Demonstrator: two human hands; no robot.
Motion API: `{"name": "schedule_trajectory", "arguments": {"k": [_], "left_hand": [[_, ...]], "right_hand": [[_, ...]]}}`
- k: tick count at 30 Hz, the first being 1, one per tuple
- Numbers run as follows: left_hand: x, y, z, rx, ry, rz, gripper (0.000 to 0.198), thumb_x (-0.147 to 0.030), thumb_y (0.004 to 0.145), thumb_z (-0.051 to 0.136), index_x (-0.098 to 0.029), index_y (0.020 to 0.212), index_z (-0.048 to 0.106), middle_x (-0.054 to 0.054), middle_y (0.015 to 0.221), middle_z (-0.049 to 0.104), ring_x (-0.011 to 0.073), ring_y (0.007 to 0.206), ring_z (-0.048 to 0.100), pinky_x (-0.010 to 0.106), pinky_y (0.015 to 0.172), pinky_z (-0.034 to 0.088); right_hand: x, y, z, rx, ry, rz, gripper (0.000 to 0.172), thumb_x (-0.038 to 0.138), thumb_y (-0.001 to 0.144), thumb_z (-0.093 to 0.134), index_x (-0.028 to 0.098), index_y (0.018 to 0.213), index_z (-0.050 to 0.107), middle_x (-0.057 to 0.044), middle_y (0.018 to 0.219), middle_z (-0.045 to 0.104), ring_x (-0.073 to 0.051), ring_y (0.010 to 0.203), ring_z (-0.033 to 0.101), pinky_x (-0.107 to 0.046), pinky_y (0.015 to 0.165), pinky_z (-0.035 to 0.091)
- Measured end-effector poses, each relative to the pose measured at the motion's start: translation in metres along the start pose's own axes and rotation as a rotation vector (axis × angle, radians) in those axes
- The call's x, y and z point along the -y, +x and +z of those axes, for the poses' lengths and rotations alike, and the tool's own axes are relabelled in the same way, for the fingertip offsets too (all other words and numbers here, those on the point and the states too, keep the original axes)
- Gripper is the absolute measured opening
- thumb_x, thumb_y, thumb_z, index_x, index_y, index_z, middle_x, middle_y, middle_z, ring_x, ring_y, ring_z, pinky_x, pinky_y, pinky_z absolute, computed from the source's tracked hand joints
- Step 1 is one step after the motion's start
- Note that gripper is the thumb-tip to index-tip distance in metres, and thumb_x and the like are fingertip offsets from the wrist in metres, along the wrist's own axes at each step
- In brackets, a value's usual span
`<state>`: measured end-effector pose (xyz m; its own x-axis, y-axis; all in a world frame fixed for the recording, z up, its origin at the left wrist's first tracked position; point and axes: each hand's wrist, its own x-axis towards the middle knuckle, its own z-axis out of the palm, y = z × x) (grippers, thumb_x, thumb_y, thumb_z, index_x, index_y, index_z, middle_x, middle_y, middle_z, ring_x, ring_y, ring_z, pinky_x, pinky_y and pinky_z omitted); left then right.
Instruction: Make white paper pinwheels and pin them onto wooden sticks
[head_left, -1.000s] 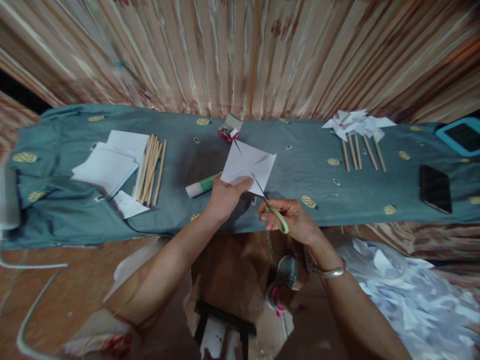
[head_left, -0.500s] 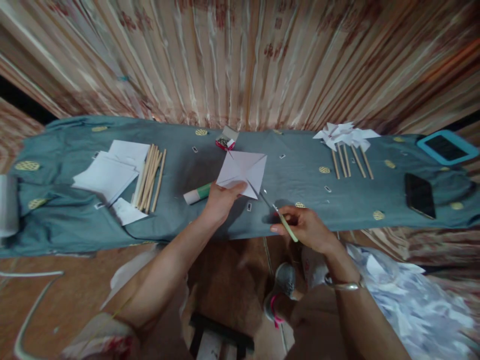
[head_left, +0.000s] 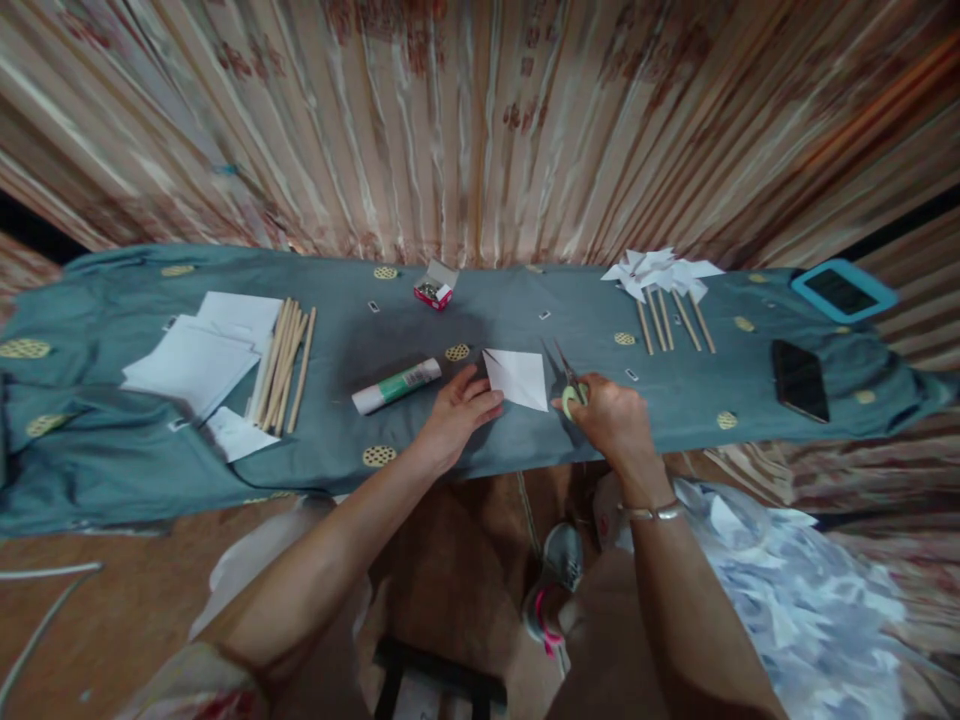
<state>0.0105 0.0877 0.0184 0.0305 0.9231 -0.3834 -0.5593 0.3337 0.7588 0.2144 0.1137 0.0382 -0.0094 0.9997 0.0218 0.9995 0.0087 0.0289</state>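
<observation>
The square white paper (head_left: 519, 380), with slits running in from its corners, lies on the cloth in front of me. My left hand (head_left: 463, 408) is at its left edge, fingers apart and fingertips at or just touching the paper. In my right hand (head_left: 613, 410) are scissors (head_left: 574, 390) with light green handles, their blades pointing up and away, just right of the paper. To the left of my left hand lies a green and white glue stick (head_left: 397, 386).
A small red box (head_left: 435, 287) stands open behind. Paper sheets (head_left: 199, 355) and wooden sticks (head_left: 283, 365) lie left. At right are paper pinwheels (head_left: 664, 272) on sticks, a black phone (head_left: 799, 380) and a blue-framed tablet (head_left: 845, 290). A bag of folded paper (head_left: 802, 590) sits below.
The paper has gone from being held up by my left hand to lying on the cloth. My left hand has loosened from it. The scissors have swung to point away from me.
</observation>
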Motion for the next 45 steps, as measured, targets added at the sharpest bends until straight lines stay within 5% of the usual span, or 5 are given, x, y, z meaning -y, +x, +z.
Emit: {"name": "schedule_trajectory", "arguments": {"k": [6,16,32,38,45], "left_hand": [[0.002,-0.004,-0.026,0.049,0.418,0.242,0.059,-0.019,0.069,0.073,-0.020,0.126,0.056,0.013,0.137,0.054,0.0251,0.121,0.056,0.039,0.097,0.049],[-0.037,-0.019,-0.055,0.046,0.948,0.626,0.030,-0.020,0.083,0.059,-0.018,0.111,0.068,0.010,0.118,0.063,0.0212,0.104,0.061,0.035,0.090,0.051],[-0.073,-0.014,-0.114,-0.045,1.656,0.598,0.023,-0.025,0.078,0.068,-0.017,0.099,0.070,0.010,0.096,0.067,0.0274,0.094,0.059,0.040,0.087,0.047],[-0.071,-0.017,-0.098,-0.080,1.068,0.445,0.023,-0.038,0.073,0.070,-0.018,0.085,0.072,0.002,0.072,0.064,0.0176,0.068,0.057,0.027,0.064,0.043],[-0.041,-0.024,-0.047,0.260,0.308,-0.047,0.053,-0.063,0.062,0.075,-0.011,0.069,0.068,0.000,0.055,0.058,0.0077,0.047,0.046,0.021,0.049,0.036]], "right_hand": [[-0.005,0.008,0.005,-0.088,0.033,0.021,0.043,0.036,0.083,0.063,0.009,0.117,0.062,-0.019,0.080,0.074,-0.033,0.078,0.071,-0.040,0.069,0.051],[0.001,0.013,0.002,-0.094,-0.026,0.012,0.031,0.031,0.089,0.051,0.012,0.101,0.072,-0.022,0.086,0.073,-0.034,0.080,0.070,-0.041,0.070,0.050],[0.058,0.010,0.028,-0.288,0.477,-0.396,0.037,0.032,0.095,0.044,0.012,0.113,0.069,-0.016,0.113,0.072,-0.028,0.107,0.065,-0.045,0.099,0.048],[0.078,-0.006,0.019,-0.179,0.815,-0.282,0.033,0.037,0.092,0.051,0.016,0.108,0.070,-0.013,0.111,0.073,-0.026,0.103,0.066,-0.042,0.097,0.049],[0.108,-0.027,0.010,0.456,1.825,-0.102,0.042,0.051,0.071,0.076,0.020,0.100,0.071,-0.002,0.082,0.072,-0.015,0.074,0.065,-0.029,0.073,0.053]]}}
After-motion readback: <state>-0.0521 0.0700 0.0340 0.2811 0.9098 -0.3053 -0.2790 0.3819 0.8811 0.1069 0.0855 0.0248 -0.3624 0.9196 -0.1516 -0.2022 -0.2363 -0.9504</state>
